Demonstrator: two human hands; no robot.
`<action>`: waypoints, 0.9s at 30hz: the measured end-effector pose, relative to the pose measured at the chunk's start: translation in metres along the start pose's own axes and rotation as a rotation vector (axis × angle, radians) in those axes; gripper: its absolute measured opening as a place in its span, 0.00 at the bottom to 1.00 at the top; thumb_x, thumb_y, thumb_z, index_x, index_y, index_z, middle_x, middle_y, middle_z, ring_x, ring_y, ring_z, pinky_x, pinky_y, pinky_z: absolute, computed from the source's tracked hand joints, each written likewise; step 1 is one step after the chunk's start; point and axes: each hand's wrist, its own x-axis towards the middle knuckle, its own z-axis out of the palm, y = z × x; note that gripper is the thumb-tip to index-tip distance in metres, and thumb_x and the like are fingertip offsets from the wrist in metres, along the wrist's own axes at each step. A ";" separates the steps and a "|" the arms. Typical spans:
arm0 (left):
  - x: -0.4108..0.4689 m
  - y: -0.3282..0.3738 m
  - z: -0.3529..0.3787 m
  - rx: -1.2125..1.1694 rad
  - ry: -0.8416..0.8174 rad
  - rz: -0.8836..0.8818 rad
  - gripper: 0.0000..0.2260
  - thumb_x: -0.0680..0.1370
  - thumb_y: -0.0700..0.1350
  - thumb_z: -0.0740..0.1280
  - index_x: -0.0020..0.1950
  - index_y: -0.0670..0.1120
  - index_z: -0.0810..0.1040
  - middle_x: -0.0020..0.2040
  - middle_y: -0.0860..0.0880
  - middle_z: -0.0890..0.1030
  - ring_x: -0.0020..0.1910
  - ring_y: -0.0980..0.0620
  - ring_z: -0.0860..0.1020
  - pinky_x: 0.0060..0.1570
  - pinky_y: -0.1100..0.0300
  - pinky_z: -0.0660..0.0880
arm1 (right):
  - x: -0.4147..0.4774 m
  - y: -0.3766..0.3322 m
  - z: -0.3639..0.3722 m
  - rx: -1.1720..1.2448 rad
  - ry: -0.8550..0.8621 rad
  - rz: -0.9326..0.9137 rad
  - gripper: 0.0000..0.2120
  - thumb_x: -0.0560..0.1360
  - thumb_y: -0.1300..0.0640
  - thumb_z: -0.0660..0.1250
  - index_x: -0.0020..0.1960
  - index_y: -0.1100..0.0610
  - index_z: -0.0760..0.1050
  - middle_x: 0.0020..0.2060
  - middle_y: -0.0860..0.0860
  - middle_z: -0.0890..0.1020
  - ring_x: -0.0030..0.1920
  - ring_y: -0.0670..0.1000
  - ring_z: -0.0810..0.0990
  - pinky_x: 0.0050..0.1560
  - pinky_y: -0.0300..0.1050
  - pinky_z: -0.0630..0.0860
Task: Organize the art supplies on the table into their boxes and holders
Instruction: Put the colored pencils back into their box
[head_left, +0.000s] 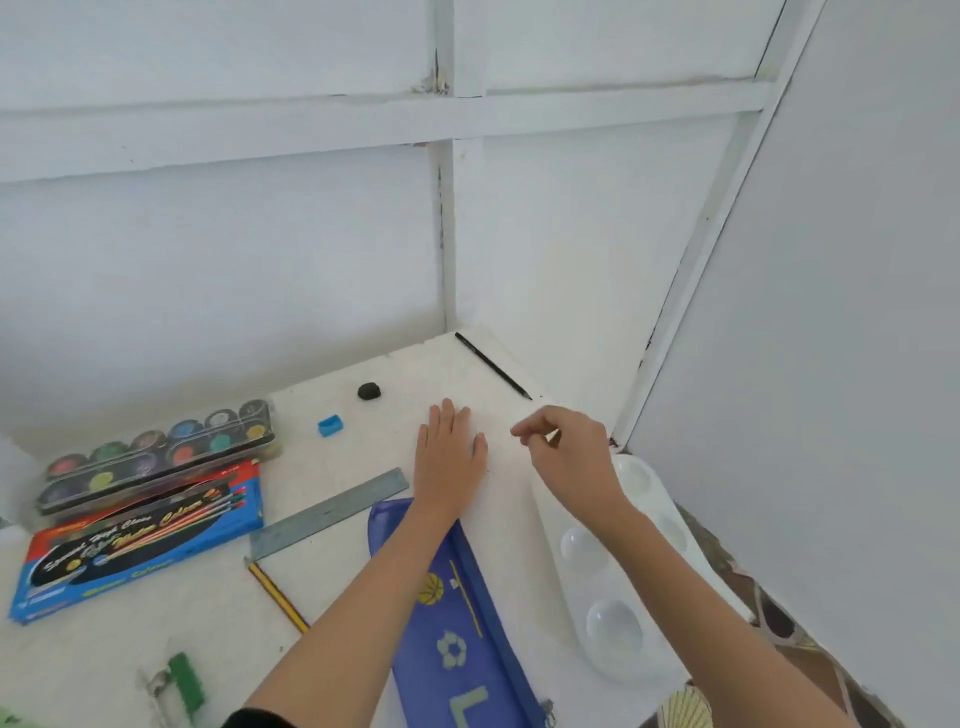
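Note:
My left hand (451, 457) lies flat, fingers straight, on the white table beyond a blue zip pouch (457, 618). My right hand (566, 457) hovers just to its right with fingers loosely curled; I cannot tell whether it pinches anything. A black pencil (493, 366) lies in the far corner, beyond both hands. A black eraser lump (369, 391) and a blue sharpener (330, 425) sit to the left of my left hand. A metal ruler (327, 514) and a yellow-black pencil (278, 597) lie nearer.
A watercolour pan set (161, 452) rests on a red-and-blue brush box (140, 545) at the left. A white mixing palette (618, 571) lies at the table's right edge. A green clip-like object (184, 686) sits near the front. White walls close the back and right.

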 end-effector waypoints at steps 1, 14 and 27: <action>0.002 -0.003 0.004 0.038 0.005 0.006 0.22 0.83 0.49 0.52 0.76 0.45 0.57 0.77 0.44 0.53 0.76 0.46 0.49 0.73 0.54 0.47 | 0.017 0.006 0.002 -0.030 -0.011 0.009 0.13 0.72 0.66 0.61 0.42 0.52 0.80 0.39 0.43 0.81 0.30 0.41 0.73 0.36 0.34 0.71; 0.004 -0.009 0.016 0.020 0.125 -0.004 0.24 0.81 0.55 0.50 0.76 0.51 0.58 0.78 0.52 0.52 0.76 0.55 0.47 0.70 0.63 0.39 | 0.131 0.046 0.030 -0.394 -0.133 0.189 0.12 0.73 0.54 0.69 0.52 0.61 0.79 0.52 0.56 0.80 0.52 0.56 0.78 0.50 0.50 0.77; 0.004 -0.007 0.011 -0.035 0.103 -0.029 0.22 0.82 0.52 0.54 0.75 0.50 0.60 0.77 0.51 0.54 0.76 0.54 0.49 0.71 0.62 0.41 | 0.086 0.002 0.012 0.446 0.082 0.234 0.07 0.72 0.55 0.71 0.41 0.59 0.82 0.32 0.49 0.82 0.32 0.45 0.78 0.38 0.38 0.78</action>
